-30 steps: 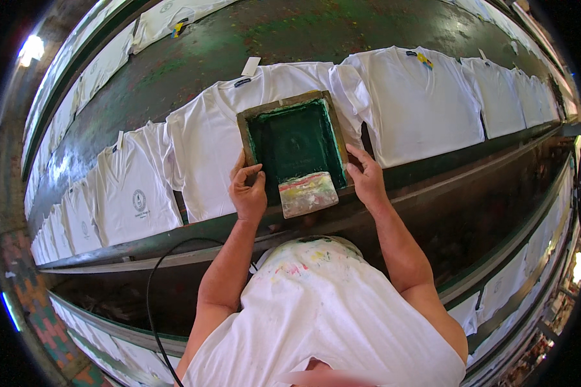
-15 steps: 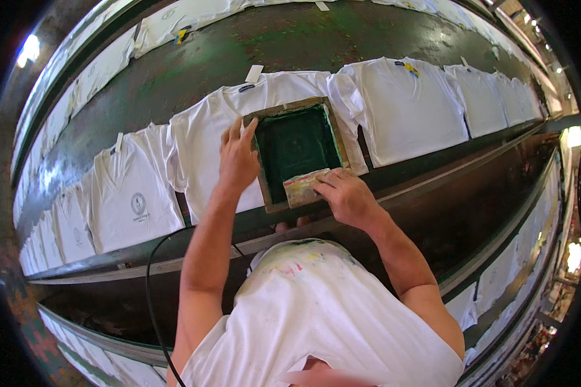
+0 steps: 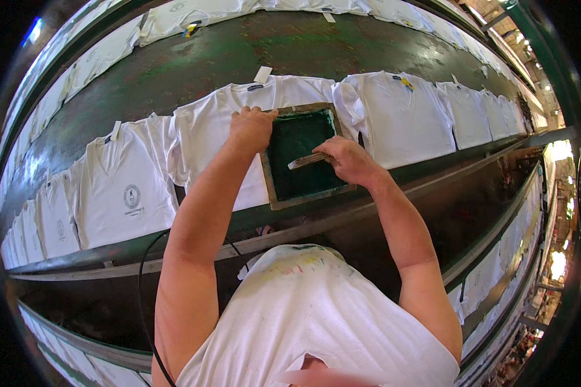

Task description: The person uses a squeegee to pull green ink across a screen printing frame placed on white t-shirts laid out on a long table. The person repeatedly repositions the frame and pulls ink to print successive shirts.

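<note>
A wooden-framed printing screen (image 3: 313, 197) with dark green mesh lies on a white V-neck T-shirt (image 3: 210, 135). My left hand (image 3: 252, 129) is closed over the frame's upper left corner, its fingers wrapped on the edge. In my right hand (image 3: 350, 161) is a squeegee (image 3: 306, 161), tilted, with its blade down near the middle of the mesh. Whether the blade touches the mesh I cannot tell. The shirt area under the screen is hidden.
To the left, a white T-shirt (image 3: 113, 193) bears a round dark print. Plain white T-shirts (image 3: 403, 119) continue to the right along the long green table (image 3: 239, 61). A black cable (image 3: 142, 284) hangs beside my left arm. A wooden rail (image 3: 290, 232) runs along the near side.
The squeegee has moved from the screen's near edge up toward its middle and tilted over. My left hand has closed over the frame corner. The view has shifted slightly.
</note>
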Demonstrator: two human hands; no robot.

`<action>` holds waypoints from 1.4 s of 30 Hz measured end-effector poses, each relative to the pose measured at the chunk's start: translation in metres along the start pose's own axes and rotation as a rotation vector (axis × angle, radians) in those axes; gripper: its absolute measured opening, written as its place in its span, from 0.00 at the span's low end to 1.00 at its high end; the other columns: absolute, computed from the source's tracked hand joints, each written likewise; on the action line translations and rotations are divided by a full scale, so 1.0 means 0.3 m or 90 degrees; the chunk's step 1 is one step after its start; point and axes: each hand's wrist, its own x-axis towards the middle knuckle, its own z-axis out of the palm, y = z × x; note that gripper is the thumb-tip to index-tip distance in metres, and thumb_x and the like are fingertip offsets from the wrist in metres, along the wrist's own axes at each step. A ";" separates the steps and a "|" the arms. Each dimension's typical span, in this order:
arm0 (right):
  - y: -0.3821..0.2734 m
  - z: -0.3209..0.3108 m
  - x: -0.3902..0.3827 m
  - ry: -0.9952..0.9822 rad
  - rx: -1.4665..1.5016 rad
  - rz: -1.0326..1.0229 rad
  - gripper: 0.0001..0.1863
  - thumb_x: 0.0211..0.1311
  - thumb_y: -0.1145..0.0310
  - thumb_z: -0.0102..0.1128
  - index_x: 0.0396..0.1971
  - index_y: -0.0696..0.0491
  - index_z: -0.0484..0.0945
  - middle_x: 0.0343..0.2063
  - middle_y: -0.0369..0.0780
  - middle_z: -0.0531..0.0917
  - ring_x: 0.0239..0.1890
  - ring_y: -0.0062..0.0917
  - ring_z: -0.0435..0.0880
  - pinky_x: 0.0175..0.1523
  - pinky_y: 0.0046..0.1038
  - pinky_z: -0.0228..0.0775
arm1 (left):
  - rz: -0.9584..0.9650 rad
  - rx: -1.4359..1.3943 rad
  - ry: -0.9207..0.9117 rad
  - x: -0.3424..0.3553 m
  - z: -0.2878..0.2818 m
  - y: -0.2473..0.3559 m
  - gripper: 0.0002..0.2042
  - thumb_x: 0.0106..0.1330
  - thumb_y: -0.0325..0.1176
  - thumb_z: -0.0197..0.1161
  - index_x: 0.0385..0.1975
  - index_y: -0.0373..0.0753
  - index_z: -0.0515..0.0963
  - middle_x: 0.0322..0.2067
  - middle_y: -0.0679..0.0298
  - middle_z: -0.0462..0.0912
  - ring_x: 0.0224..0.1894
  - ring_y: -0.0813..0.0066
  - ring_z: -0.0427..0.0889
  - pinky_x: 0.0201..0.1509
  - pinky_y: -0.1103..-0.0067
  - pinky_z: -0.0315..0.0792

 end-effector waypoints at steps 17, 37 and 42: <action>0.098 0.070 0.026 0.115 -0.109 -0.189 0.24 0.56 0.78 0.66 0.55 0.49 0.90 0.45 0.42 0.91 0.47 0.42 0.89 0.54 0.44 0.80 | -0.030 -0.033 0.028 0.004 0.025 -0.004 0.44 0.57 0.26 0.83 0.77 0.67 0.80 0.62 0.61 0.87 0.66 0.54 0.85 0.69 0.55 0.75; 0.263 0.000 0.253 0.094 -0.001 -0.173 0.23 0.59 0.82 0.62 0.53 0.54 0.91 0.46 0.46 0.92 0.54 0.45 0.89 0.63 0.44 0.82 | -0.051 -0.075 0.007 0.021 0.033 -0.008 0.49 0.50 0.21 0.86 0.77 0.63 0.80 0.67 0.59 0.86 0.70 0.51 0.84 0.72 0.58 0.77; 0.209 0.034 0.179 0.075 -0.052 -0.191 0.23 0.57 0.81 0.65 0.53 0.51 0.92 0.46 0.46 0.92 0.50 0.43 0.90 0.61 0.43 0.83 | -0.053 -0.102 0.022 0.014 0.041 -0.012 0.46 0.52 0.23 0.85 0.75 0.63 0.82 0.67 0.59 0.87 0.68 0.50 0.85 0.70 0.56 0.77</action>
